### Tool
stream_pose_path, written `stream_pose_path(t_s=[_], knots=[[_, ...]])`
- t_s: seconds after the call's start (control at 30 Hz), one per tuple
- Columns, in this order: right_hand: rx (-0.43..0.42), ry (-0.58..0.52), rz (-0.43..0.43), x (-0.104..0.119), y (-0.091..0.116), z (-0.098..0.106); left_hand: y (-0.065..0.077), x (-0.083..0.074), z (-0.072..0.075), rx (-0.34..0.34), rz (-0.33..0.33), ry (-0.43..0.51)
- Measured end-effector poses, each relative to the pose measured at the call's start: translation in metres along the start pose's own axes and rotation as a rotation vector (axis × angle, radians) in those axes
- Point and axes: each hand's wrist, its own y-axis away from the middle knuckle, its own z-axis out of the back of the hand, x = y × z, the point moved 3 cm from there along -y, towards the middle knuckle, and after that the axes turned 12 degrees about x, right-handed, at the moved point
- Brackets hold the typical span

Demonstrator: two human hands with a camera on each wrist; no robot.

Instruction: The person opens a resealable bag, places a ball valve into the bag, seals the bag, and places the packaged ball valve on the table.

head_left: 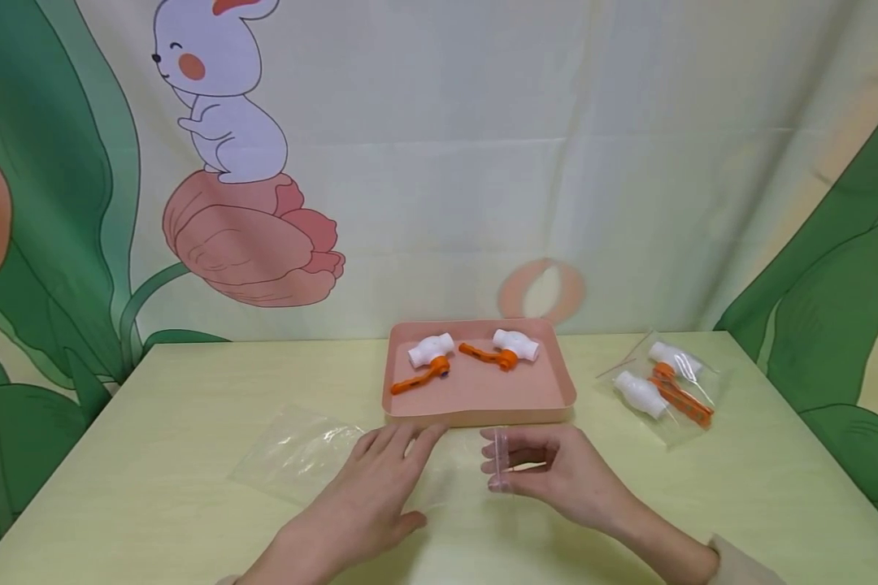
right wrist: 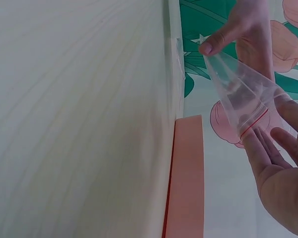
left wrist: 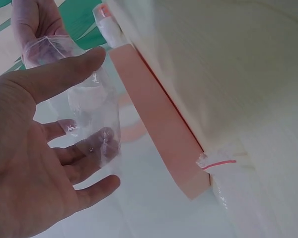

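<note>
My right hand [head_left: 574,471] holds a clear zip bag [right wrist: 228,84] by its mouth, the red-lined seal running across the curled fingers in the right wrist view. My left hand [head_left: 366,491] is spread on the other side of the bag, its fingers straight and thumb held apart. Through the film of the bag, the left fingertips [left wrist: 107,141] show in the left wrist view. Just beyond both hands stands a pink tray [head_left: 475,416]. Inside it lie two white valve bodies with orange handles, one valve [head_left: 432,351] at left and another valve [head_left: 515,345] at right.
A flat clear zip bag [head_left: 289,455] lies on the table to the left, partly behind the left hand. At right, another clear bag [head_left: 666,426] contains two white valves with orange handles. A printed curtain [head_left: 424,162] hangs behind the table's far edge.
</note>
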Motion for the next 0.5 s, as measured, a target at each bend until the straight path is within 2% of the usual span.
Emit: stream_pose_path(t_s=[0.33,0.5], knots=[[-0.038,0.042,-0.011,0.0003,0.0035,0.0025,0.0016,0.0058,-0.0012,0.018,0.037,0.017],[-0.053,0.072,0.003,0.0011,0.0041,0.003,0.0024,0.0048,0.0009,0.016,0.018,0.035]])
